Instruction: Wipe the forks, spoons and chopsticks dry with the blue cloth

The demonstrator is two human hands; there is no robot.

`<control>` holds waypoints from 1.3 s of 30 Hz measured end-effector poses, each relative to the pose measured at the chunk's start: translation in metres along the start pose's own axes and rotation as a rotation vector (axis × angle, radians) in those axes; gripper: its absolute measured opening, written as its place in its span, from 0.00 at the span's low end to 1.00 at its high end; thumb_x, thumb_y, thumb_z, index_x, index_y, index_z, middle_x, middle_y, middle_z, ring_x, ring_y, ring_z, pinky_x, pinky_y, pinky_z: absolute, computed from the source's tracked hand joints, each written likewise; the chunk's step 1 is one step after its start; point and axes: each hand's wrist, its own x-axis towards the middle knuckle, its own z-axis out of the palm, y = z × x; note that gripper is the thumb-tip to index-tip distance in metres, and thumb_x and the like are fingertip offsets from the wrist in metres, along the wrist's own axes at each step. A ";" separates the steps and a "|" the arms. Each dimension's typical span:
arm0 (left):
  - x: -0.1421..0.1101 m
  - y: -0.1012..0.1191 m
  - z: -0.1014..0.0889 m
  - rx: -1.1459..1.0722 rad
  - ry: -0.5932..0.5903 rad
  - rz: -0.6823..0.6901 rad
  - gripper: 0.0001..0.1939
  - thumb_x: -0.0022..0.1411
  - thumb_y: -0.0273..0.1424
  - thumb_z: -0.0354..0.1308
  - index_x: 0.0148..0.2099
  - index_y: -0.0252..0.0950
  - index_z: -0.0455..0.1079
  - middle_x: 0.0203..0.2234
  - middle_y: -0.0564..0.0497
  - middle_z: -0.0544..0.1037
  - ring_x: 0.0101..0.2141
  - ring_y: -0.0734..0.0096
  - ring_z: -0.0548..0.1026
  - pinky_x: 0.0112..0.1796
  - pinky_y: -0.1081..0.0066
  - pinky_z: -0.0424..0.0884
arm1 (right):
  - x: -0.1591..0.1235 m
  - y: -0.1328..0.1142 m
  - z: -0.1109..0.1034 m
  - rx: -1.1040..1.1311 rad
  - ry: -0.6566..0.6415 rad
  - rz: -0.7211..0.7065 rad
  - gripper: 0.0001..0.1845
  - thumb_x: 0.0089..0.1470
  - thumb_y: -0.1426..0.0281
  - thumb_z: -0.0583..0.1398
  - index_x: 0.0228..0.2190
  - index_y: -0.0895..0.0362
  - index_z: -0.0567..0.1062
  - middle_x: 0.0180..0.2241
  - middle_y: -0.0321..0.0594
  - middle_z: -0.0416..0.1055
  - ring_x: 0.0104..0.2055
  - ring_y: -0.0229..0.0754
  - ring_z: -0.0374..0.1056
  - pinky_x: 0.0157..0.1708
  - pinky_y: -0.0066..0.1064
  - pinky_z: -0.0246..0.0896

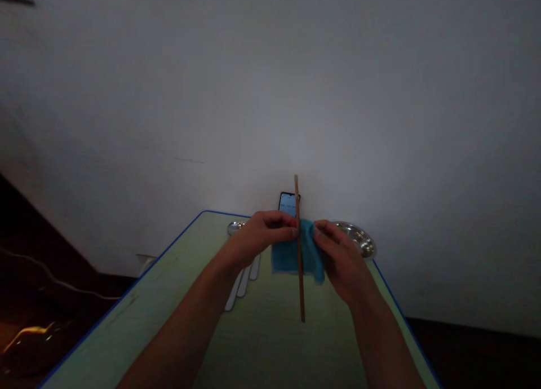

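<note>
Head view, dim light. We had both bare hands raised close together over the far end of the table. Our left hand [262, 237] was closed to a pinch on the left side of a rectangular teal-blue cloth [285, 257]. Our right hand [340, 257] was curled, its fingertips [319, 229] pinching the cloth's right side. A long thin brown wooden stick [300, 253] ran almost vertically in frame, slightly tilted, across the cloth between the hands. Its top end stood above both hands, and its lower end reached well below the cloth. Left fingertips [291, 229] were just at the stick, but we could not tell which hand bore it.

Beyond the hands, a black smartphone with a lit screen [289, 204] sat at the far table edge. A shiny round steel plate [358, 238] lay past the right hand, and a small round polished steel piece [234, 228] showed past the left. Three long pale flat handles [240, 284] lay side by side under the left wrist. The table [147, 315] had a pale green top and a blue edge strip. A white wall [270, 96] filled the background, with a thin white cable [54, 282] on the dark floor to the left.
</note>
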 end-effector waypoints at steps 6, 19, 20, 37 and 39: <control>-0.001 0.001 0.000 0.068 0.002 0.005 0.05 0.47 0.30 0.64 0.28 0.34 0.72 0.23 0.55 0.74 0.27 0.75 0.69 0.32 0.73 0.62 | 0.002 0.004 0.001 -0.020 -0.065 0.065 0.19 0.46 0.59 0.62 0.40 0.55 0.72 0.31 0.36 0.71 0.31 0.36 0.64 0.31 0.28 0.57; 0.000 0.000 -0.005 0.055 -0.007 -0.045 0.09 0.44 0.31 0.65 0.26 0.33 0.69 0.21 0.55 0.72 0.23 0.77 0.67 0.27 0.75 0.61 | 0.001 0.008 0.006 0.004 -0.143 0.149 0.16 0.48 0.56 0.61 0.33 0.54 0.78 0.22 0.33 0.70 0.23 0.33 0.61 0.27 0.27 0.58; -0.001 0.000 -0.006 0.055 -0.010 -0.047 0.09 0.44 0.31 0.65 0.26 0.33 0.69 0.21 0.55 0.72 0.23 0.77 0.67 0.27 0.74 0.61 | 0.001 0.008 0.006 0.027 -0.143 0.166 0.15 0.47 0.56 0.61 0.32 0.54 0.78 0.22 0.32 0.70 0.22 0.33 0.60 0.26 0.26 0.57; -0.003 0.002 -0.005 -0.098 -0.026 -0.101 0.11 0.51 0.35 0.63 0.35 0.34 0.76 0.28 0.50 0.77 0.27 0.73 0.71 0.31 0.72 0.65 | -0.004 0.003 0.014 0.076 -0.128 0.178 0.19 0.44 0.56 0.63 0.33 0.57 0.77 0.25 0.35 0.72 0.26 0.34 0.65 0.28 0.27 0.62; -0.003 0.002 -0.004 -0.139 -0.037 -0.097 0.11 0.51 0.34 0.64 0.37 0.35 0.77 0.29 0.50 0.78 0.29 0.72 0.72 0.34 0.72 0.66 | -0.004 0.002 0.015 0.079 -0.119 0.167 0.20 0.44 0.56 0.64 0.35 0.57 0.76 0.26 0.35 0.73 0.27 0.35 0.66 0.30 0.27 0.63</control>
